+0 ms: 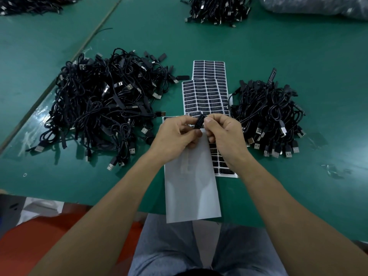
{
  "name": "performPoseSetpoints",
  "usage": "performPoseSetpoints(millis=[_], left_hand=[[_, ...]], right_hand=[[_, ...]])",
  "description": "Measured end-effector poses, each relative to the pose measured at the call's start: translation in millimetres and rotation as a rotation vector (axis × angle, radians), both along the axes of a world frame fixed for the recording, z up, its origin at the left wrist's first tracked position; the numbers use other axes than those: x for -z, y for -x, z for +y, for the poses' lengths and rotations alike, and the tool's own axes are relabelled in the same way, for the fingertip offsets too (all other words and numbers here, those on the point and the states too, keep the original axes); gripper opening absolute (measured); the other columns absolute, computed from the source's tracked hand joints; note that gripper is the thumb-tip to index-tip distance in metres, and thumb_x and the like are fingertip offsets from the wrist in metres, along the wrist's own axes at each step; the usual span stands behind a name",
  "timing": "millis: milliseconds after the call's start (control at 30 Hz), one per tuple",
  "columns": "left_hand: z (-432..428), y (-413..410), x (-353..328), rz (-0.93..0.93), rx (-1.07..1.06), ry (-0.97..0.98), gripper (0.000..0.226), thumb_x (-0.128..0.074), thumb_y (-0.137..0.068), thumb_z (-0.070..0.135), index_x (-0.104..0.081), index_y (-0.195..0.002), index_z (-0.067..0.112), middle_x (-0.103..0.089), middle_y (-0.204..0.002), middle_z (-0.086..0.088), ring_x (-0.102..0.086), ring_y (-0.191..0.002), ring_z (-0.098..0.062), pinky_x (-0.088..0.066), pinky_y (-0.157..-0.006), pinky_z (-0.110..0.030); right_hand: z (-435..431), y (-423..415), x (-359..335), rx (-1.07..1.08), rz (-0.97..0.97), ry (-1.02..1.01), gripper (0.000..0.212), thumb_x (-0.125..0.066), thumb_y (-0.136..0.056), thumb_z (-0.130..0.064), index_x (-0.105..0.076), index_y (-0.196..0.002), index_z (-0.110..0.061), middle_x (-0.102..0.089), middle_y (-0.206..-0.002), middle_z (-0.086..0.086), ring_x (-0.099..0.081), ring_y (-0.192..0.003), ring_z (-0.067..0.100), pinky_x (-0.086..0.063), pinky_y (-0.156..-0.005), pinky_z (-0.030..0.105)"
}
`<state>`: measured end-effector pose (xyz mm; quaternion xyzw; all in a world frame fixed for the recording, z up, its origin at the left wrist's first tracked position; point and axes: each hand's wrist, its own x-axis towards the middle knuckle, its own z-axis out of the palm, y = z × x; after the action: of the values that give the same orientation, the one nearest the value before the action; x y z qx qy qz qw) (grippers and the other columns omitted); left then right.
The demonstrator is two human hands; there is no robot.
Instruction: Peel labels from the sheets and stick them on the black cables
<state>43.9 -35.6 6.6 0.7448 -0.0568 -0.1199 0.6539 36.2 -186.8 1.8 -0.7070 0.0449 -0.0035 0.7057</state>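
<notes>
Both hands meet over the label sheets at the table's middle. My left hand point(177, 134) and my right hand point(225, 136) pinch a small black piece point(200, 121) between their fingertips; whether it is a cable end, a label or both I cannot tell. Under the hands lie sheets of black labels point(205, 94), one more point(211, 69) behind and one point(221, 164) below my right hand. A bare white backing sheet point(191, 188) hangs over the table's front edge. A big heap of black USB cables point(103, 104) lies left, a smaller heap point(268, 118) right.
The green table point(258, 46) carries another cable heap point(217, 8) at the back, one more point(29, 5) at far left and a plastic bag point(318, 5) at back right. A seam strip point(65, 64) runs diagonally on the left. My lap sits below the front edge.
</notes>
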Motion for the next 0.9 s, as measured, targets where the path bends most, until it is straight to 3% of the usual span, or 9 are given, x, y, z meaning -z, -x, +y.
performPoseSetpoints(millis=[667,900], left_hand=[[0.0,0.7,-1.3,0.004,0.027,0.011,0.024,-0.068,-0.093,0.002,-0.067,-0.097,0.026,-0.073,-0.075,-0.005,-0.065,-0.063,-0.008,-0.056,-0.062,-0.020],[-1.3,0.0,0.5,0.007,0.022,-0.004,0.021,-0.068,-0.093,0.002,-0.067,-0.098,0.022,-0.072,-0.077,-0.009,-0.063,-0.061,-0.008,-0.056,-0.062,-0.020]], right_hand=[[2.3,0.2,1.9,0.055,0.014,0.097,0.018,-0.060,-0.098,-0.014,-0.066,-0.081,-0.019,-0.056,-0.062,-0.006,-0.047,-0.058,0.008,-0.045,-0.058,0.024],[1.6,-0.4,1.4,0.049,-0.002,0.136,0.022,-0.060,-0.097,-0.014,-0.066,-0.078,-0.023,-0.059,-0.062,-0.014,-0.051,-0.062,0.005,-0.046,-0.066,0.026]])
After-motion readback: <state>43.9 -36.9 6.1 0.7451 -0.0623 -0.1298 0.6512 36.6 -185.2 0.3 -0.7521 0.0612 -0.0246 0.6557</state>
